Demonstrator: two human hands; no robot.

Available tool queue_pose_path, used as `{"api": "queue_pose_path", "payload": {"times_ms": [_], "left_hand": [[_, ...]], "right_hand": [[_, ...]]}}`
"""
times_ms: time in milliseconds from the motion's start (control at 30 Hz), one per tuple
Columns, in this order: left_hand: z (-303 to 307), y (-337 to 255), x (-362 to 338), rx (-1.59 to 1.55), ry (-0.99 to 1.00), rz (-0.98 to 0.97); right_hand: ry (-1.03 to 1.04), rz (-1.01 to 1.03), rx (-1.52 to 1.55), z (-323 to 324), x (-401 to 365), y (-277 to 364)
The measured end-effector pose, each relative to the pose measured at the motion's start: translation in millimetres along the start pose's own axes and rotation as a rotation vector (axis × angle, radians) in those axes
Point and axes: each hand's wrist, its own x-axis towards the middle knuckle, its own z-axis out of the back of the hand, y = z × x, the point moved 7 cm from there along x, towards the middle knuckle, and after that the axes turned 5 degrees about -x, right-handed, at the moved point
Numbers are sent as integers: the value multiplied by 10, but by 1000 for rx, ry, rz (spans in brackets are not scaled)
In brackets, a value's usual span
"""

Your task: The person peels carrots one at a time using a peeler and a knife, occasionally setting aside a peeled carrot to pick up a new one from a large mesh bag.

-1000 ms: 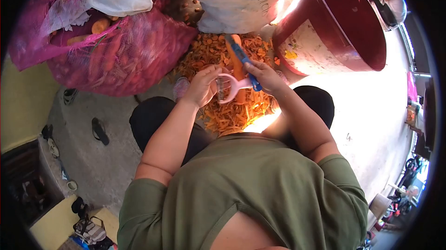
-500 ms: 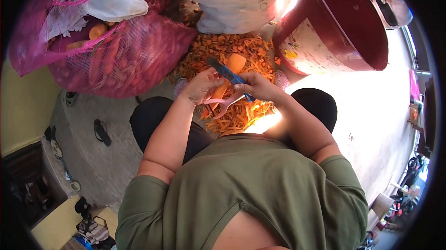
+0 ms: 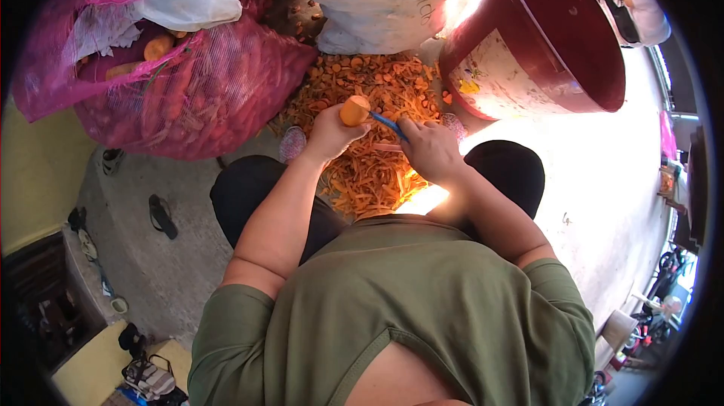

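My left hand [image 3: 332, 134] is closed round a carrot [image 3: 354, 110], whose blunt, round end points up. My right hand [image 3: 434, 151] grips a blue knife [image 3: 389, 124], and the knife's far end meets the side of the carrot's end. A pink tool [image 3: 388, 147], mostly hidden, shows beside my right fingers; I cannot make out how it is held. Below both hands lies a heap of orange peelings and cut carrot pieces [image 3: 369, 180].
A pink mesh sack of carrots [image 3: 188, 104] stands at the upper left. A white sack [image 3: 369, 6] with writing is at the top centre. A large red bucket [image 3: 490, 67] leans at the upper right. A dark slipper [image 3: 161, 216] lies on the floor at left.
The carrot has turned from lying slanted between my hands to showing its end beside my left hand. The knife now touches that end. My right hand has shifted slightly right, and the pink tool is more hidden.
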Motion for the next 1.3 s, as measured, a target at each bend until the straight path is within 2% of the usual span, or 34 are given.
{"api": "queue_pose_path", "payload": {"times_ms": [233,367,467,667,767,800,967,1067,1200,1300], "left_hand": [[89,201,60,266,-100,-66],[109,135,19,371,-155,-83],[118,100,12,354,-109,-33],[0,27,-42,-22,89,59],[-221,-17,-174,-234,435,207],[-241,-45,-180,-175,480,158],[-126,15,-69,-186,236,150],[3,85,14,-10,94,18],[102,93,39,321,-63,-184],[146,58,4,457,-114,-66]], "right_hand": [[267,-39,-128,-99,42,62],[222,14,-181,-185,64,20],[208,11,-209,-205,73,18],[172,-46,-224,-346,87,-162],[185,-127,-212,-536,88,-354],[158,-131,-205,-647,80,-493],[-59,-290,-9,-525,135,-562],[-169,21,4,-198,102,-152],[-34,29,-78,-199,99,4],[28,-27,-90,-267,98,-5]]}}
